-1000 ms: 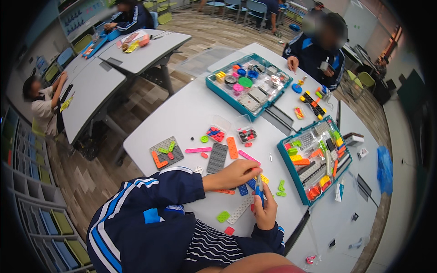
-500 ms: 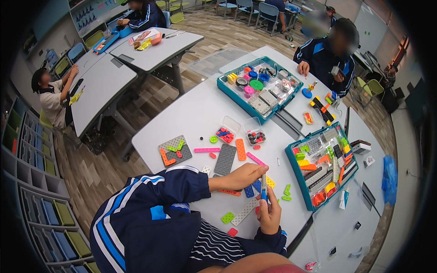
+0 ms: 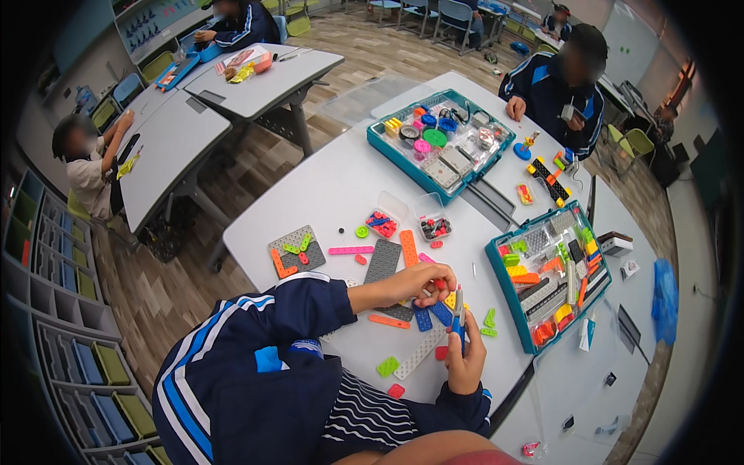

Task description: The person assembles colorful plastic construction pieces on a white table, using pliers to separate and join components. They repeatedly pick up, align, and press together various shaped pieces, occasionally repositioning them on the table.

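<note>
My right hand (image 3: pixel 466 366) grips a slim hand tool (image 3: pixel 458 319) with blue handles and a grey front end, pointing away from me. At its tip is a tiny red bit. Just left of that tip, my left hand (image 3: pixel 411 285) has its fingers curled together around a small red piece (image 3: pixel 440 284); part of it is hidden. Under and around my hands lie a blue perforated plate (image 3: pixel 422 319), a long grey perforated strip (image 3: pixel 419 355), an orange strip (image 3: pixel 389 321) and a dark grey plate (image 3: pixel 384 262).
A green-and-orange assembly sits on a grey plate (image 3: pixel 297 249) to the left. Two clear boxes of small pins (image 3: pixel 383 223) stand beyond my hands. Teal parts cases (image 3: pixel 511 267) lie right and far. Across the table, a person (image 3: pixel 558 97) holds a small grey part.
My left hand has drawn back from the tool's tip, its fingers now curled around a small red piece. The tool has shifted slightly to the right.
</note>
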